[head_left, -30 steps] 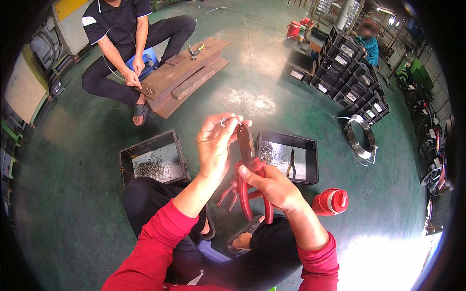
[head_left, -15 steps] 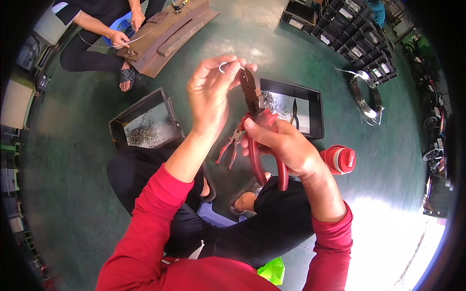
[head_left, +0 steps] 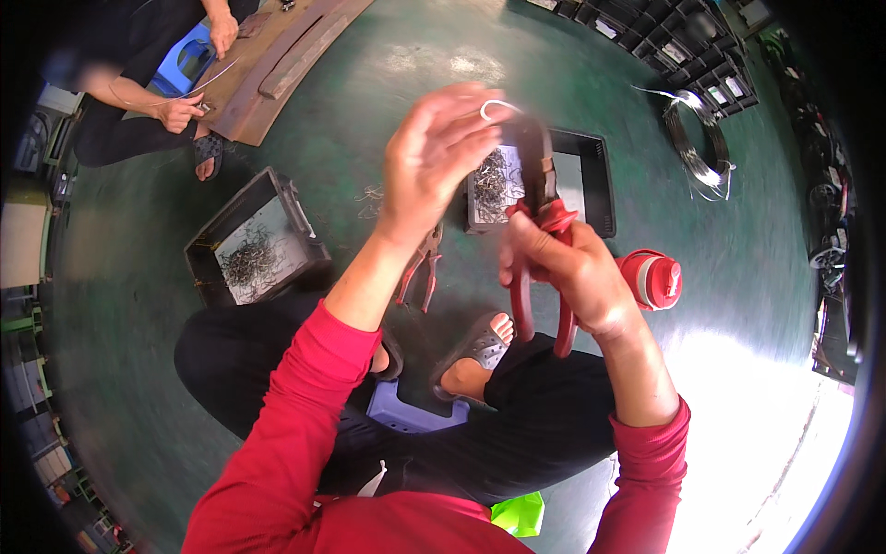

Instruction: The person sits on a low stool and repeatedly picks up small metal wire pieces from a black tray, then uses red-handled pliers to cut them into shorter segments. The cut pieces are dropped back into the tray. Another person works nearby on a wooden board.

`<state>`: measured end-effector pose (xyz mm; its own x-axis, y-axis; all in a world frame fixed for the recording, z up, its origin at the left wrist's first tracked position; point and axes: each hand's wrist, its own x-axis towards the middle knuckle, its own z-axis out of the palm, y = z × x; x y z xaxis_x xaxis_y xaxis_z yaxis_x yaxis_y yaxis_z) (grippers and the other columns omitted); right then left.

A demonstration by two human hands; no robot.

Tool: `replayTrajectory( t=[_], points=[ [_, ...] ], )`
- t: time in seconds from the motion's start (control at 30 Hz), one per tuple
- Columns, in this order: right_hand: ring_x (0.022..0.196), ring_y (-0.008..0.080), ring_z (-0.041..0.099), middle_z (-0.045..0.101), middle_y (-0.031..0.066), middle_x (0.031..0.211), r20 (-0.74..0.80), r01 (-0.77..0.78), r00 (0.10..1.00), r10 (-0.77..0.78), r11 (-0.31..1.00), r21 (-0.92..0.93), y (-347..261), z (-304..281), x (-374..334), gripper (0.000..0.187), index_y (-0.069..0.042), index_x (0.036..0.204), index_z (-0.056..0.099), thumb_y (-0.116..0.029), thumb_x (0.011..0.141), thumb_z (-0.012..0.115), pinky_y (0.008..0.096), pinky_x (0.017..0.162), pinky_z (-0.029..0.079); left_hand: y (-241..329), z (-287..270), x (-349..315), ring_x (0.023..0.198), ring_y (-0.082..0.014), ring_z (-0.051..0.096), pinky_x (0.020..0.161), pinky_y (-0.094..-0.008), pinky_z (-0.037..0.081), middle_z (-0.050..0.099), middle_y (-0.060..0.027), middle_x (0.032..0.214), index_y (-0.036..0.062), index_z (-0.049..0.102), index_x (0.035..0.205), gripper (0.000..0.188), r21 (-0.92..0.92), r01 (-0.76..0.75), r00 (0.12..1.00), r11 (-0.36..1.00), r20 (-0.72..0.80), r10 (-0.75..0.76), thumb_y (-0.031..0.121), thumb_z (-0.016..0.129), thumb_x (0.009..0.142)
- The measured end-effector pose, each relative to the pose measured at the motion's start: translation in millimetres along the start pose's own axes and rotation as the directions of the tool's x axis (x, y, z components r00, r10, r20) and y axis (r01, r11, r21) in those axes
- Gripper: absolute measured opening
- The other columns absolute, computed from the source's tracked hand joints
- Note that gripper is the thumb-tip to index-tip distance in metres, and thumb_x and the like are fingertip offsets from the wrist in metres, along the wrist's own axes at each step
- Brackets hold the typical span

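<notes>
Head view: red-handled pliers (head_left: 552,216) are gripped in the right hand (head_left: 580,277), fingers wrapped. Left hand (head_left: 438,157) is blurred, loosely opened, fingers apart; bent wire (head_left: 494,102) is seen between its fingertips and the pliers' nose, contact unclear. Beyond, wire pieces (head_left: 254,260) are contained in a black bin (head_left: 298,222).

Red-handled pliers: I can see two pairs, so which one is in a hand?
The larger-looking pair, gripped in the person's right hand; the other red-handled pair is unheld, showing just right of the left forearm.

There are two red-handled pliers (head_left: 543,182), one wire coil (head_left: 681,148), one flask (head_left: 649,280).
</notes>
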<state>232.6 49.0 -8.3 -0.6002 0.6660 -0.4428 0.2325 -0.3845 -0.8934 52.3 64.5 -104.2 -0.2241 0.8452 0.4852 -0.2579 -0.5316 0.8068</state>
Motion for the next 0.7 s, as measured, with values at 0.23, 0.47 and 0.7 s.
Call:
replayTrajectory(
  t=[0.23,0.47,0.7],
  points=[
    [0.072,0.0138,0.058,0.059,0.0034,0.079,-0.249,-0.094,0.964,0.091,0.996,0.001,11,-34,14,0.031,-0.005,0.097,0.053,-0.035,0.092,0.056,0.0286,0.069,0.047,-130,-56,-189,0.128,-0.0432,0.030,0.103,-0.0524,0.028,0.032,-0.0236,0.140,-0.0010,0.028,0.139,0.080,0.813,0.581,0.710,-0.013,-0.515,-0.479,0.046,0.060,0.083],
    [0.071,0.0122,0.058,0.060,0.0038,0.076,-0.308,-0.082,0.951,0.038,0.988,-0.132,15,-42,10,0.037,-0.002,0.082,0.059,-0.037,0.092,0.055,0.0277,0.069,0.045,-156,-82,-251,0.118,-0.0374,0.039,0.091,-0.0514,0.042,0.037,-0.0195,0.132,0.0000,0.027,0.138,0.080,0.900,0.389,0.571,-0.195,-0.402,-0.716,0.023,0.070,0.074],
    [0.070,0.0157,0.058,0.060,0.0071,0.071,-0.332,-0.027,0.942,-0.049,0.975,-0.221,-3,-31,6,0.050,0.003,0.082,0.060,-0.046,0.088,0.058,0.0309,0.068,0.046,-125,-104,-214,0.079,-0.0201,0.061,0.066,-0.0382,0.054,0.061,-0.0092,0.097,0.0028,0.054,0.110,0.035,0.080,0.968,0.249,0.236,-0.280,-0.927,0.023,0.060,0.083]
  ],
)
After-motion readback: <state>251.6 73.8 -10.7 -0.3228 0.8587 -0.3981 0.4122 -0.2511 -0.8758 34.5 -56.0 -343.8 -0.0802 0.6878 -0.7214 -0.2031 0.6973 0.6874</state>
